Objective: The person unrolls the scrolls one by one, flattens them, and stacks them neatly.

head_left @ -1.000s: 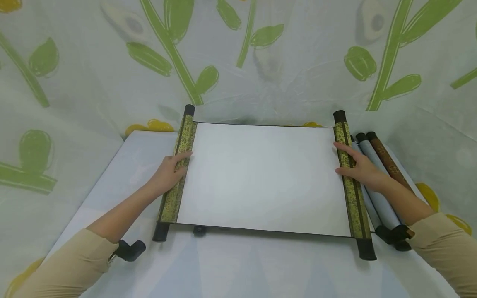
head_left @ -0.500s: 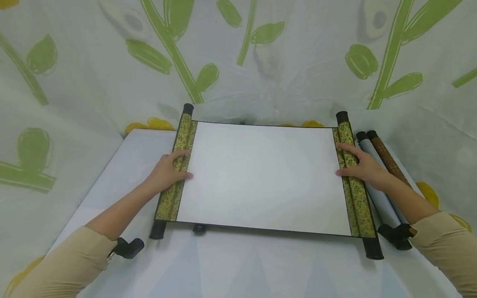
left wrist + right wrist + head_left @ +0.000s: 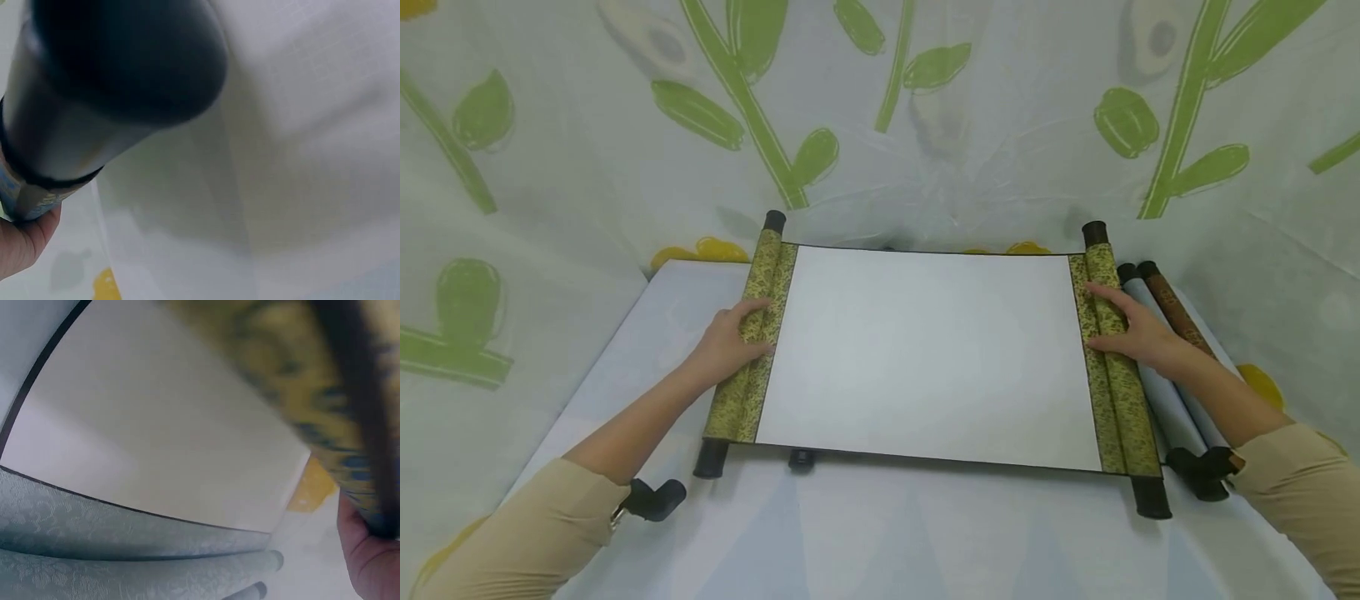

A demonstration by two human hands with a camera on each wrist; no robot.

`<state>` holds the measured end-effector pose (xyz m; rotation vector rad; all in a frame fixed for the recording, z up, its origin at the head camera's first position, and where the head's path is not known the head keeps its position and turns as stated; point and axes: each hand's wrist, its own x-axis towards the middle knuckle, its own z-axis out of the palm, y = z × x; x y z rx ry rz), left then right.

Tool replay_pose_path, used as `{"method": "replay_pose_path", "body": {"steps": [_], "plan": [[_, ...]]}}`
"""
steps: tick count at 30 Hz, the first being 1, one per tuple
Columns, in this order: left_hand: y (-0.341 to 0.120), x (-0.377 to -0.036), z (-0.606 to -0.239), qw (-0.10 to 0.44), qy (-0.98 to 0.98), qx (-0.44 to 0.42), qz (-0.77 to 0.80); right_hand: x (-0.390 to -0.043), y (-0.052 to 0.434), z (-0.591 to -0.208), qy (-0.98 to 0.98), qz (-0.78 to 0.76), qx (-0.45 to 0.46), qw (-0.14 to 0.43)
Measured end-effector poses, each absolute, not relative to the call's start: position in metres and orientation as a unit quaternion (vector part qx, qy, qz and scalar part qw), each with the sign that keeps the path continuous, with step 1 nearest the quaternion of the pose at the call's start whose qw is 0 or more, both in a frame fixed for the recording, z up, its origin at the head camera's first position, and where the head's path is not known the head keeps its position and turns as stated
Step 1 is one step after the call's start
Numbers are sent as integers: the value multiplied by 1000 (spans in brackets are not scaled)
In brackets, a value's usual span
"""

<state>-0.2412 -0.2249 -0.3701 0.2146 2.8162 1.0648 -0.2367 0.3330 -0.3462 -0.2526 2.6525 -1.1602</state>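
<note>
Your left hand [image 3: 724, 343] sits left of centre in the head view, fingers curled over the left roller [image 3: 747, 343] of the scroll [image 3: 925, 354], gripping its gold-patterned roll. In the left wrist view that roller's black end cap [image 3: 125, 56] fills the upper left, with a bit of your palm at the lower left edge. The scroll lies unrolled across the middle of the frame on the white table [image 3: 880, 542], its blank sheet facing up. Your right hand [image 3: 1138, 333] rests on the right roller [image 3: 1116, 358], fingers nearly straight and spread across it, pressing down. Just right of it lie two rolled scrolls: a pale one [image 3: 1157, 392] and a brown one [image 3: 1172, 312].
</note>
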Motion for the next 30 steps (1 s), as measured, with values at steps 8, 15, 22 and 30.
{"method": "replay_pose_path", "body": {"steps": [8,15,22,30], "plan": [[-224,-245,-377,51,925,96,363,-240,344,-347,905,-397,-86,126],[-213,-250,-386,47,926,100,360,-248,353,-349,917,-367,-80,136],[-201,-260,-389,54,929,90,354,-257,361,-351,927,-341,-63,144],[-194,-266,-401,67,930,89,350,-269,363,-369,931,-329,-53,148]]}}
